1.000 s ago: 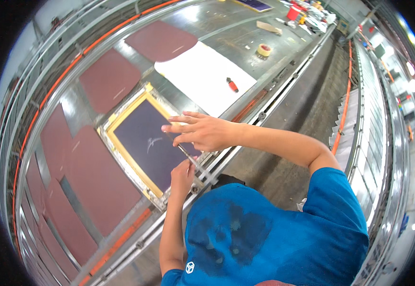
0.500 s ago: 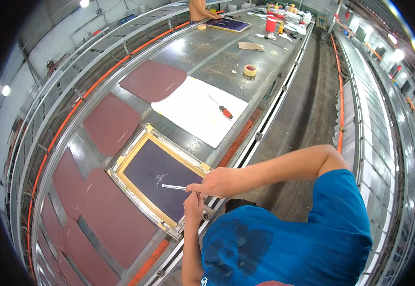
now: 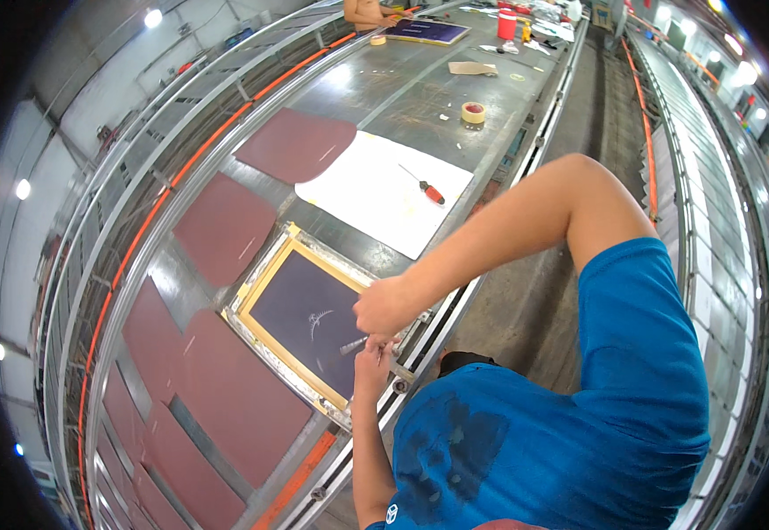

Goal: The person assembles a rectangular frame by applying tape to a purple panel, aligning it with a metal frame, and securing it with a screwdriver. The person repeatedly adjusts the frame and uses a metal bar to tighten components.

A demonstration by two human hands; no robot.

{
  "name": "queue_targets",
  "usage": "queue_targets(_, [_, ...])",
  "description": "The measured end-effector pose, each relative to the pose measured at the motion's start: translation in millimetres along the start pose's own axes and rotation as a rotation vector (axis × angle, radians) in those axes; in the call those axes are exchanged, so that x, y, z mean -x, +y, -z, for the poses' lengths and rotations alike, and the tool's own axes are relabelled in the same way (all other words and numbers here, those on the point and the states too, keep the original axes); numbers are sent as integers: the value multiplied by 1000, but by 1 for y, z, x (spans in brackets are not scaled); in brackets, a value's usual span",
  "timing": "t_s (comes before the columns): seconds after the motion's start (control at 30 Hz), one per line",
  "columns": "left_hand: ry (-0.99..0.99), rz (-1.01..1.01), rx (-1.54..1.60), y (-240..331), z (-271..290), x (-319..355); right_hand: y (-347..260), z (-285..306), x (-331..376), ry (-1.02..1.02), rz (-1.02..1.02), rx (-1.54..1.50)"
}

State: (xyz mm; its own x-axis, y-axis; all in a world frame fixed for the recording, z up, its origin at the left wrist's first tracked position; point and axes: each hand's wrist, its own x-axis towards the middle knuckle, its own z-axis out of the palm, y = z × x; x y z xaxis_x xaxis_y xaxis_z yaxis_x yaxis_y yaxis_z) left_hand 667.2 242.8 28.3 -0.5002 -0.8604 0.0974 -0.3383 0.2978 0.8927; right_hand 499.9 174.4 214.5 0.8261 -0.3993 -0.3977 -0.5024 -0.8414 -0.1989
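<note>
A screen-printing frame (image 3: 252, 305) with a dark mesh and yellow-taped edges lies on the table in front of me, a small pale curved design near its middle. Over the mesh's near side, a narrow pale strip (image 3: 352, 345) sticks out from between my hands. My left hand (image 3: 372, 375) pinches its near end with the fingers raised. Just above, my right hand (image 3: 388, 306) is closed, its wrist bent and its fingers turned down toward the left fingertips. What the right fingers grip is hidden.
Maroon flat panels (image 3: 230, 393) lie left of the frame and beyond it. A screwdriver (image 3: 431, 192) rests on a white sheet (image 3: 376, 199). Farther off are a tape roll (image 3: 473, 112), a red container (image 3: 506, 24) and another person (image 3: 367, 13) at a second frame (image 3: 429, 32). A metal rail (image 3: 482, 283) edges the table.
My right hand has turned at the wrist, and its elbow has risen. The strip shows shorter and tilted differently. The whole view has shifted slightly.
</note>
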Motion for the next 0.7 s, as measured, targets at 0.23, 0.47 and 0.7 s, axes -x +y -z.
queue_targets(0.23, [-50, 82, -28, 10, 8, -3, -3, 18, 15, 243, 187, 310])
queue_targets(0.47, [-156, 133, 70, 11, 9, -10, 6, 39, -5, -25, 548, 692])
queue_targets(0.7, [-71, 131, 66, 4, -1, -6, -10, 3, 17, -169, -366, -733])
